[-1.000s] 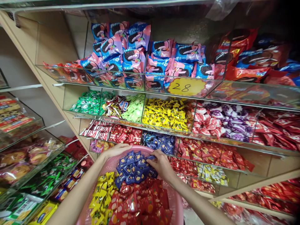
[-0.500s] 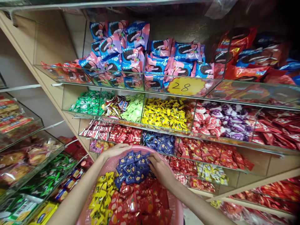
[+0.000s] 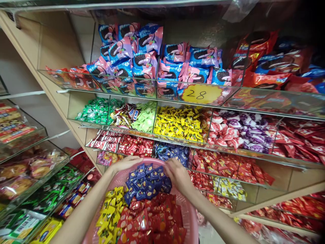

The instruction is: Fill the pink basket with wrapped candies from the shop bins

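Note:
A pink plastic basket (image 3: 191,217) is in front of me at the lower middle. My left hand (image 3: 125,163) grips its far-left rim, fingers laid over the edge. Inside are blue-wrapped candies (image 3: 144,181) at the far side, yellow-wrapped candies (image 3: 110,213) on the left and red-wrapped candies (image 3: 152,217) nearer me. My right hand (image 3: 177,174) is at the far-right rim, beside the blue candies and just before the shelf bin of blue-wrapped candies (image 3: 167,150). Its fingers are bent and close together; whether anything is between them is hidden.
Tiered shelves with clear-fronted bins rise ahead, holding yellow candies (image 3: 180,123), green candies (image 3: 93,110) and red packets (image 3: 215,162). Above are blue-pink cookie packs (image 3: 148,39) and a yellow "28" sign (image 3: 201,94). Another snack rack (image 3: 33,169) stands at left.
My right hand has moved up and right, from the blue candies in the basket to the far-right rim. My left hand and the basket have stayed in place.

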Demonstrator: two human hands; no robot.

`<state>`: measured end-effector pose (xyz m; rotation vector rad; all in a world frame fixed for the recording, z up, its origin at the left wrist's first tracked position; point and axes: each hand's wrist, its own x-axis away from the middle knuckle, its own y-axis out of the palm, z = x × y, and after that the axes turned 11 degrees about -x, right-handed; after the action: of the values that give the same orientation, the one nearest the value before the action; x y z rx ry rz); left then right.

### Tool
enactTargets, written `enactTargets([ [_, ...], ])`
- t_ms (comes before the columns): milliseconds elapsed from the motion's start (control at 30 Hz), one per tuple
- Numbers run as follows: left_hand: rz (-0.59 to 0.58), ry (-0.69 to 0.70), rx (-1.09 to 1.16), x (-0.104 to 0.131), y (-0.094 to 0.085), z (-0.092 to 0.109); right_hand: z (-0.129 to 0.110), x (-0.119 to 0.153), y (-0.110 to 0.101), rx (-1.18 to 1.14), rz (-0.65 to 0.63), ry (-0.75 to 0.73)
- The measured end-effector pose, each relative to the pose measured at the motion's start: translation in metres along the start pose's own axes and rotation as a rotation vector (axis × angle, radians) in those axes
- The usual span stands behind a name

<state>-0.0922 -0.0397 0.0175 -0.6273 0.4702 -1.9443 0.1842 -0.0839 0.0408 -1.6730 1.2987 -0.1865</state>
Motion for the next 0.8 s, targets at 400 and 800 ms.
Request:
enactTargets([
  [400, 0.014, -0.003, -0.105, 0.01, -0.001, 0.018, 0.089, -0.043, 0.017, 0.509, -0.195, 0.55],
  [800, 0.024, -0.039, -0.113, 0.015, -0.001, 0.027, 0.101, -0.042, 0.025, 0.524, -0.194, 0.574],
])
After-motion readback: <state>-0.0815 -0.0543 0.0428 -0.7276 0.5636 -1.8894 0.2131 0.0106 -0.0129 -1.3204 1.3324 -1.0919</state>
